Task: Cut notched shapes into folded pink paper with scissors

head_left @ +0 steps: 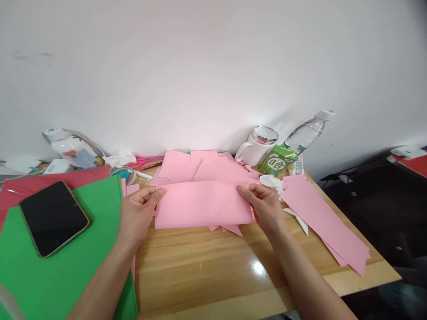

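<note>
Between my two hands a pink sheet of paper (203, 206) is held up by its upper corners, its lower edge looking rounded like a fold. My left hand (138, 209) pinches the left corner, thumb on the near face. On the right corner my right hand (265, 206) grips in the same way. Behind the sheet lies a pile of cut pink paper pieces (216, 166), partly hidden by it. A few pointed pink scraps (233, 230) stick out below the sheet.
Green paper (100, 218) at left bears a black phone (53, 218). Pink strips (327, 222) lie along the right table edge. At the back stand a white mug (255, 149), a green carton (276, 162), a water bottle (305, 133) and a white bottle (73, 149). Pink-handled scissors (142, 162) lie near the wall.
</note>
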`<move>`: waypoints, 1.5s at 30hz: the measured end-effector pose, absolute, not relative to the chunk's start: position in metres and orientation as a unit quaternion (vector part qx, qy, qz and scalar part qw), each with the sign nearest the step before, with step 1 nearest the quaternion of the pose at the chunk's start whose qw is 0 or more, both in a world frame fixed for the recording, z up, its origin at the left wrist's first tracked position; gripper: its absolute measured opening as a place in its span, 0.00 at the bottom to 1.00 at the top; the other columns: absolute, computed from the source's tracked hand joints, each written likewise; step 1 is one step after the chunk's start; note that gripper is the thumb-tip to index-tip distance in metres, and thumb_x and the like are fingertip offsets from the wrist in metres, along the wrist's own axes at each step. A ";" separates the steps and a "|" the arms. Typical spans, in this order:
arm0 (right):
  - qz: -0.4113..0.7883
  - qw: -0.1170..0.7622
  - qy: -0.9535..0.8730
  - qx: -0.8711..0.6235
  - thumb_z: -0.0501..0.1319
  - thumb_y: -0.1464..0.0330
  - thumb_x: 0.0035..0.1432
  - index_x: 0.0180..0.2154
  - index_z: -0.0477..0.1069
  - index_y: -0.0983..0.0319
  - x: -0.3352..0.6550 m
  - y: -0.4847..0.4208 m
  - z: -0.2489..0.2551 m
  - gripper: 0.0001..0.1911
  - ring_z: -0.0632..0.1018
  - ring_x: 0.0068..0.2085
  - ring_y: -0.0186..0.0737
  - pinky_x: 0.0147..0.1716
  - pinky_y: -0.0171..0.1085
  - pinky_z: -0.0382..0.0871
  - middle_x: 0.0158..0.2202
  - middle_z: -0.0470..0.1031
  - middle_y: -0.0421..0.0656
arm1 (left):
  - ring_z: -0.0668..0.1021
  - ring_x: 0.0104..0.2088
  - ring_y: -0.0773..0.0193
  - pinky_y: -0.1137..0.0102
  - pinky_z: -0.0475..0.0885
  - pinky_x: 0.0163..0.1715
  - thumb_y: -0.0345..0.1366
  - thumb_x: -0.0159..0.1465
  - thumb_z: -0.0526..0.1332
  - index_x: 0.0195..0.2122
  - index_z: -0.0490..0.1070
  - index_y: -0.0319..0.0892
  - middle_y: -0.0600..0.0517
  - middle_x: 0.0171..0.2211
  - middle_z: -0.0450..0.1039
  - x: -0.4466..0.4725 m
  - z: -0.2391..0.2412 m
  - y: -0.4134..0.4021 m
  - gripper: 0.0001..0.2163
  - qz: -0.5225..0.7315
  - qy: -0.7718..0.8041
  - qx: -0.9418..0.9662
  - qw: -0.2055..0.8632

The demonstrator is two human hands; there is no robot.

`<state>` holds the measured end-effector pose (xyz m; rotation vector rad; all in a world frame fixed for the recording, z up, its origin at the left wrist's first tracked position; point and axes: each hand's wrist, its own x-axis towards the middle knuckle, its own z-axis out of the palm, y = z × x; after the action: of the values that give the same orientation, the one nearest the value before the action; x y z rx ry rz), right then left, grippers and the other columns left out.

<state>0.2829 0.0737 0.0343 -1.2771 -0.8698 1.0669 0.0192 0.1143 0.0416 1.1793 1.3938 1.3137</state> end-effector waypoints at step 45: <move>0.474 0.575 -0.409 -0.527 0.65 0.60 0.49 0.17 0.63 0.63 0.281 0.073 0.037 0.19 0.52 0.20 0.27 0.19 0.31 0.44 0.17 0.53 0.33 | 0.68 0.23 0.71 0.77 0.62 0.21 0.41 0.45 0.70 0.24 0.76 0.39 0.56 0.20 0.71 0.012 0.042 0.119 0.11 0.511 0.562 0.449 0.471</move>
<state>0.2814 0.0735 0.0374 -1.2351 -0.9587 1.1102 0.0117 0.1186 0.0424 1.0990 1.3754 1.2527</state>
